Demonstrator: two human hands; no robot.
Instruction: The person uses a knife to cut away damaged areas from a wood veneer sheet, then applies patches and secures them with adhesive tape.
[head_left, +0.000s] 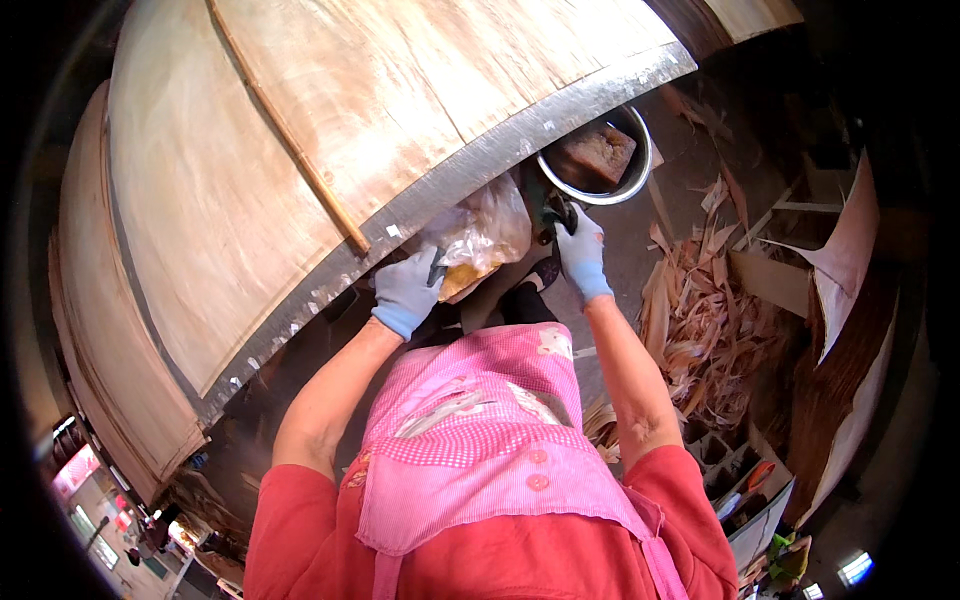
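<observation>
Both my hands wear pale grey gloves with blue cuffs and dark finger parts. My left hand (408,288) is closed at the side of a clear plastic bag (492,225), just under the worktable's front edge. Something yellow-brown (462,282) shows at the bag's lower end. To the right of the bag, my right hand (580,248) has its fingers curled beside dark items below the basin's rim. What it grips is too dark to make out. A round metal basin (643,165) holds a brown block (603,152) and stands partly beneath the table edge.
Large pale wood veneer sheets (380,90) cover the table, with a thin wooden stick (290,140) lying across them. Shredded veneer strips (705,325) heap on the floor to my right. Bent sheets (840,255) and a compartmented box (745,490) stand farther right.
</observation>
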